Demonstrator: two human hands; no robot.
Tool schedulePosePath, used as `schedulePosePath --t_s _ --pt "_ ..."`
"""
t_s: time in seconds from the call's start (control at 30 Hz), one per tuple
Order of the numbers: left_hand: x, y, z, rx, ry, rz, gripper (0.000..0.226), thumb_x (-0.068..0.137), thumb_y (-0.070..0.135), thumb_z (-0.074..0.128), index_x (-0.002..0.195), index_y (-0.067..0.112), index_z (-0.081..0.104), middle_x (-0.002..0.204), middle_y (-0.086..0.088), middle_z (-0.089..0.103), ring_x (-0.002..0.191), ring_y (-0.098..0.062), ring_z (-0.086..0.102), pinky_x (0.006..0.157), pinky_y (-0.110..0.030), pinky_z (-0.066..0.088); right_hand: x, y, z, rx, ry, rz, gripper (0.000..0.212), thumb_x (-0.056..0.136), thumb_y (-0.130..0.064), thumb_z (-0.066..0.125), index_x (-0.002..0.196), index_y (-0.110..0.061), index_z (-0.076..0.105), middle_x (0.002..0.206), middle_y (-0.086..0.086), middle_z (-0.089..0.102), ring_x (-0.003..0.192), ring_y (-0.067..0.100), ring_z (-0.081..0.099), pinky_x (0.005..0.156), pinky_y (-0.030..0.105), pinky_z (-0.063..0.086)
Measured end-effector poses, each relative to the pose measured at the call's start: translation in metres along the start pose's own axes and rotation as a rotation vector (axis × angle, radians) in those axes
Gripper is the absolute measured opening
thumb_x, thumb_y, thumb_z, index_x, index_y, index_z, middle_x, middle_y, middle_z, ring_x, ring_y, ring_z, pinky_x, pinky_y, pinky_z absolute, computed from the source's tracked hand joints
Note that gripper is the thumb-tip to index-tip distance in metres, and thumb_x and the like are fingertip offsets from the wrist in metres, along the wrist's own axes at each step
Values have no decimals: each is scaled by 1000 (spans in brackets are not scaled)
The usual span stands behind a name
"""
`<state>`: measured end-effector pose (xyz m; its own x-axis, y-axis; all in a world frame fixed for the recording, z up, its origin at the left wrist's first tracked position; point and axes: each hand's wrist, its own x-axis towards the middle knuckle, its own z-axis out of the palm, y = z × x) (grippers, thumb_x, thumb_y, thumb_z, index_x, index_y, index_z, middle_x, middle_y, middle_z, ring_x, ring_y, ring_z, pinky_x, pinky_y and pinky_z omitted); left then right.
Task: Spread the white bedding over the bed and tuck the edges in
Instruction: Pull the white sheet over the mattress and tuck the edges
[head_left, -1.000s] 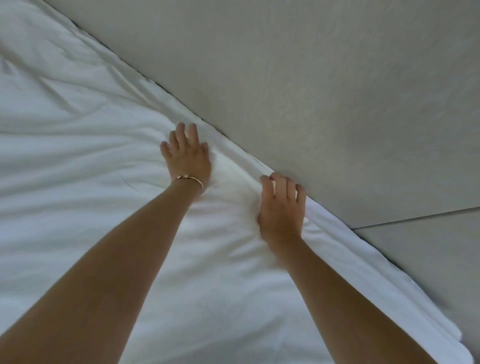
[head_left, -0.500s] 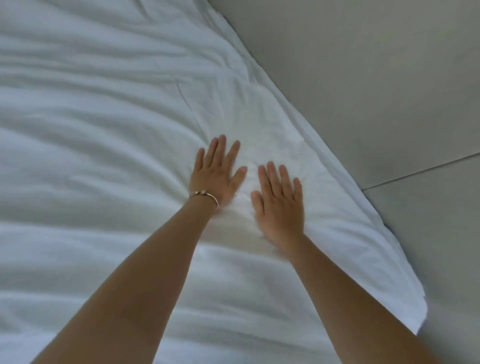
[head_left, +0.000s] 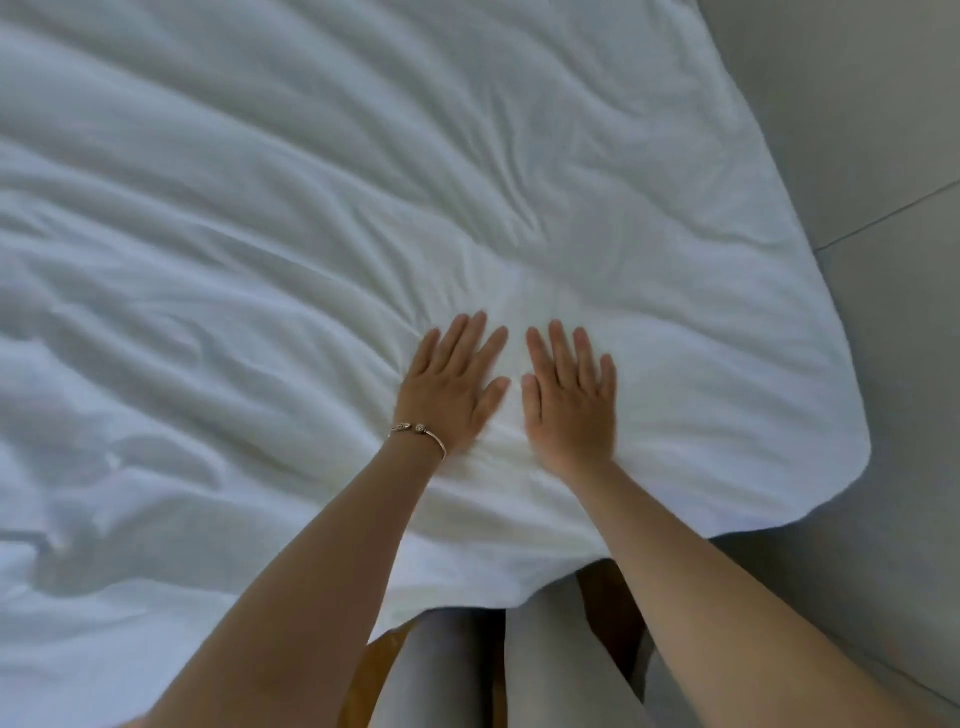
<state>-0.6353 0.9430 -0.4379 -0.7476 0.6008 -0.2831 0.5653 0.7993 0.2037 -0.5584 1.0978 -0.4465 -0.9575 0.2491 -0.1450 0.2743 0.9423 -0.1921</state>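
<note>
Rumpled white quilted bedding fills the left and centre of the frame, laid over the bed; long soft creases run from the left edge toward the middle, so this stretch looks unsmoothed. Just left of centre, the left hand, thin gold open bangle at the wrist, lies palm down on the cloth with fingers spread: grip released, nothing pinched, pressing flat. Likely placed so to iron out creases with the palm rather than drag the fabric. Just beside it, thumbs near but apart, the right hand lies the same way, open and flat, grasping nothing. Creases fan outward from under both palms. Lower centre, pale grey trouser legs stand at the near edge of the bedding, with an orange-brown strip showing beneath the hem; cannot tell what it is. At lower right the rounded bedding corner hangs loose over the grey tiled floor, not tucked. Judgement: spreading is nearly done at this corner; tucking is still to come.
</note>
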Motion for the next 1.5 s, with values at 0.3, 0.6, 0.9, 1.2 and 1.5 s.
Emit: schedulePosePath --t_s 0.3,0.6,0.9,1.2,1.5 --pt "-200 -80 30 -1 -73 -127 69 93 68 8 153 35 7 161 7 0 148 -11 0 120 -38 2 -130 -59 24 -4 -175 -353 58 99 -55 26 153 -36 19 163 -4 14 150 26 9 118 51 5" --pt "-305 -133 33 96 71 -127 100 65 40 86 147 22 33 151 -6 39 149 -16 3 121 -38 3 -168 -114 17 36 -68 -828 76 67 -56 73 131 -20 51 119 -1 47 95 24 49 83 38 40" --pt "-289 -147 -7 224 268 -325 21 69 -11 65 77 8 66 71 -8 69 96 -31 69 118 -38 10 -154 -166 -1 -23 -201 -673 21 61 -4 75 80 -7 68 78 7 64 69 30 62 55 31 45" --pt "-337 -121 -1 -13 -468 -333 41 100 24 35 139 35 42 114 -1 64 105 -23 60 82 -28 42 -170 -158 -5 -165 -578 -756 21 94 -12 44 106 -12 60 108 4 61 100 27 59 64 33 36" --pt "-327 -126 -9 42 -848 -349 58 87 71 40 129 34 53 126 10 57 121 -18 51 100 -33 41 -143 -163 -16 101 -655 -412 23 95 -31 44 103 -29 65 104 -13 63 102 14 55 79 31 44"
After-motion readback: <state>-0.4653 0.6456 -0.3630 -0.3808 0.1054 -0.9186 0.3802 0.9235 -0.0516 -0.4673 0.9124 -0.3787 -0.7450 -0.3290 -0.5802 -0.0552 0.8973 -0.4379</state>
